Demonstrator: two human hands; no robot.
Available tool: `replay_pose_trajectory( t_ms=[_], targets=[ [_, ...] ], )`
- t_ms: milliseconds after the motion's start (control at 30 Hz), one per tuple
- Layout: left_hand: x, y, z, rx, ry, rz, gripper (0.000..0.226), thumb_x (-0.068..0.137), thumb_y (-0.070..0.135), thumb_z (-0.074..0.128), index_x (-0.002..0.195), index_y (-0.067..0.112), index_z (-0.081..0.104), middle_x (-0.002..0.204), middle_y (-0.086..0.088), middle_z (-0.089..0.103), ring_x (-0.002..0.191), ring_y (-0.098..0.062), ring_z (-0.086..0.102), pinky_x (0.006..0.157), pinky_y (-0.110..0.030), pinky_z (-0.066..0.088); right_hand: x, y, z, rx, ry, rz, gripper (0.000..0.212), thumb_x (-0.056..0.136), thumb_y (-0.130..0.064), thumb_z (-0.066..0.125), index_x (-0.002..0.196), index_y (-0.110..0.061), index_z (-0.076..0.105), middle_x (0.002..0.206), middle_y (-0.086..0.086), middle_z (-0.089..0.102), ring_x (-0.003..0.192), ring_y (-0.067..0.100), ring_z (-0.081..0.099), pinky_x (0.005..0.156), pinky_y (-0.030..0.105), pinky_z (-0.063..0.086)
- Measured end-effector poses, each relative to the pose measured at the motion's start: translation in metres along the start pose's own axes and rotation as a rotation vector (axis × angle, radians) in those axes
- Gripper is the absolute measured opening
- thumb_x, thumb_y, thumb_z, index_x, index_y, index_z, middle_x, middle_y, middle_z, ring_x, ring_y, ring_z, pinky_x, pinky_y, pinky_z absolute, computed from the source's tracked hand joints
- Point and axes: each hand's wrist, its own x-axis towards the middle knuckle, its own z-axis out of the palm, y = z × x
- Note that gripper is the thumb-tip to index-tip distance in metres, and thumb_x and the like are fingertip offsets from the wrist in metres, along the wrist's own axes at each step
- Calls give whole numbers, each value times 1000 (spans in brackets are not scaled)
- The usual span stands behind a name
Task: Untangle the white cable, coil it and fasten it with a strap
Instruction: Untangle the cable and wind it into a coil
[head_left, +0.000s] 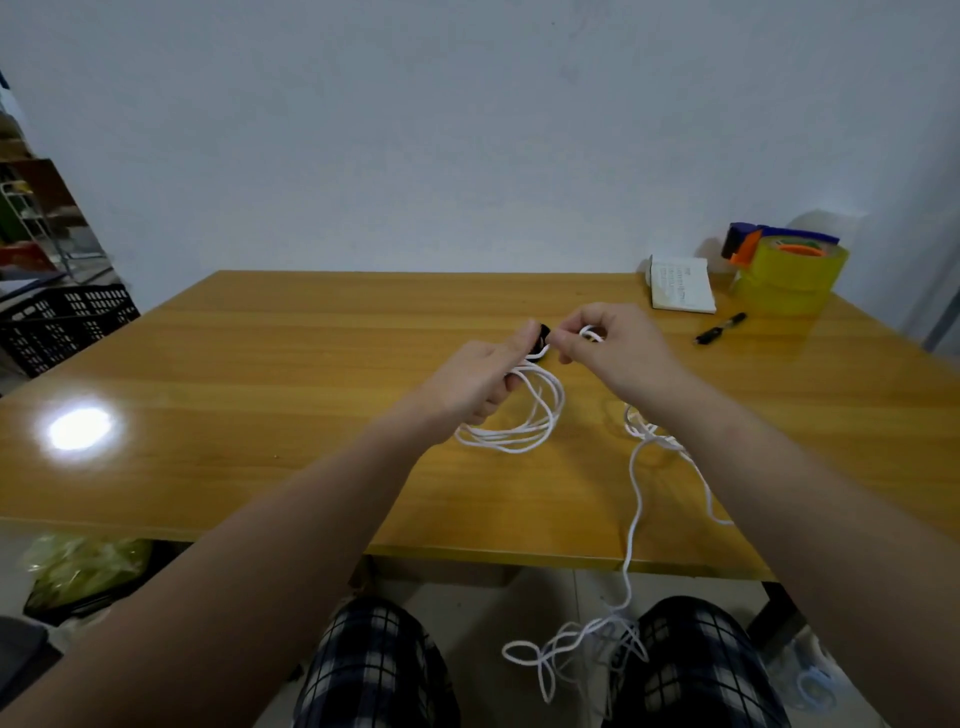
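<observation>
Over a glossy wooden table (260, 364), a person is working a black strap (543, 336) around a bundle of white cable (519, 434).

The smooth honey-coloured tabletop is carrying a yellow tape roll (795, 273) in its dispenser, a small white booklet (680, 285) and a dark marker (721, 328) at its far right corner. The thin, round, limp cable is hanging in several loose loops from the left hand (478, 382), which is closed around them. A second run is trailing off the near edge into a tangle by the checked trousers (374, 670). The right hand (615, 345) is pinching the strap's end beside a small cable loop. Judging from this, keeping the loops gripped tight while pulling the strap snug would stop them springing apart.
</observation>
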Motion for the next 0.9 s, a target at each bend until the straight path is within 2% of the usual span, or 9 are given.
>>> replay_pose_trajectory(
  t_ms=[100, 167, 233, 300, 467, 567, 667, 767, 900],
  targets=[
    [-1, 3, 2, -34, -30, 59, 41, 88, 55, 54, 82, 15, 52, 50, 7, 21, 42, -10, 14, 42, -22, 9, -1, 4, -2, 52, -6, 12, 12, 87, -20, 63, 87, -9, 67, 70, 2, 62, 42, -4, 47, 40, 7, 32],
    [-2, 7, 1, -99, -4, 51, 37, 92, 48, 52, 68, 21, 59, 51, 6, 19, 41, -9, 13, 42, -21, 8, -1, 9, -6, 192, -56, 74, 14, 85, -22, 67, 92, -10, 65, 76, 8, 61, 36, 1, 37, 37, 13, 27],
    [1, 8, -5, -202, 79, 35, 50, 95, 44, 50, 49, 24, 53, 49, 8, 19, 39, -7, 13, 41, -19, 7, -1, 15, -13, 318, -144, 155, 31, 80, -23, 72, 108, -13, 60, 86, 9, 57, 42, 5, 31, 37, 18, 23],
    [5, 5, -17, -316, 199, 23, 45, 95, 43, 50, 56, 24, 37, 44, 11, 19, 35, -5, 13, 37, -14, 9, -2, 22, -21, 255, -163, 185, 41, 77, -24, 74, 115, -19, 58, 90, 3, 53, 55, 10, 37, 44, 19, 28],
    [10, -6, -33, -478, 438, -27, 42, 96, 40, 51, 64, 22, 30, 38, 12, 20, 29, -4, 14, 35, -10, 11, -1, 45, -38, 32, 148, 26, 8, 85, -25, 67, 91, -24, 71, 77, -7, 57, 79, 8, 53, 70, 22, 40],
    [12, -8, -29, -567, 524, -36, 41, 96, 40, 50, 65, 21, 32, 37, 11, 20, 29, -4, 14, 36, -11, 9, 0, 56, -34, 26, 238, 91, 15, 91, -25, 58, 84, -20, 70, 70, -8, 58, 70, 5, 50, 65, 23, 36],
    [13, -6, -17, -788, 415, -45, 45, 96, 46, 47, 62, 21, 30, 39, 10, 18, 29, -5, 14, 33, -14, 9, 6, 63, -18, 7, 268, 230, 28, 96, -25, 46, 79, -12, 65, 64, -3, 48, 61, 11, 42, 56, 26, 33],
    [7, 3, -7, -1036, 130, -79, 56, 93, 53, 43, 50, 21, 31, 39, 7, 20, 29, -4, 20, 31, -15, 14, 12, 70, -8, 36, 286, 363, 37, 97, -27, 40, 68, -14, 58, 65, 1, 47, 68, 21, 46, 65, 35, 40],
    [-3, 18, -3, -1201, -14, -19, 58, 91, 52, 46, 45, 17, 43, 51, 0, 55, 42, -10, 58, 42, -22, 51, 9, 75, -1, -55, 254, 356, 37, 98, -28, 41, 75, -9, 64, 72, 8, 57, 73, 24, 50, 67, 34, 39]
  ],
)
